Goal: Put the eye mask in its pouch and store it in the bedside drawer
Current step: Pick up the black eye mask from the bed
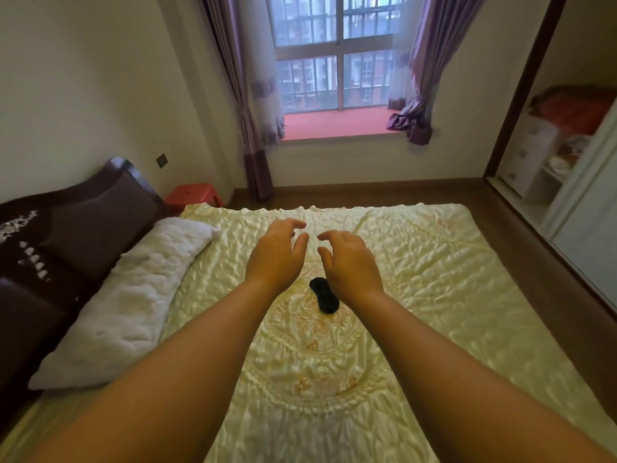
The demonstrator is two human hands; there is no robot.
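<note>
A dark headboard (pixel 76 208) stands far left of the fingers, with a white pillow (pixel 133 295) lying along it on the bed (pixel 417 295). A red stool (pixel 193 194) sits beyond the pillow, past the bed's far corner.

The left hand (pixel 275 253) is held out over the yellow cover, palm down, its fingers (pixel 293 225) spread and loosely curled, holding nothing. Just beside it, across a narrow gap, the right hand (pixel 350 262) hangs the same way, fingers (pixel 329 235) open and bent, empty. The fingertips of the two hands point toward each other without touching.

The black mask (pixel 323 294) lies on the cover nearer the person than the fingertips, below the gap between the wrists, partly hidden by the right wrist. Neither hand appears to touch it.

Beyond the fingers is a window (pixel 337 51) with purple curtains (pixel 430 61). Far right stands an open wardrobe (pixel 547 138).
</note>
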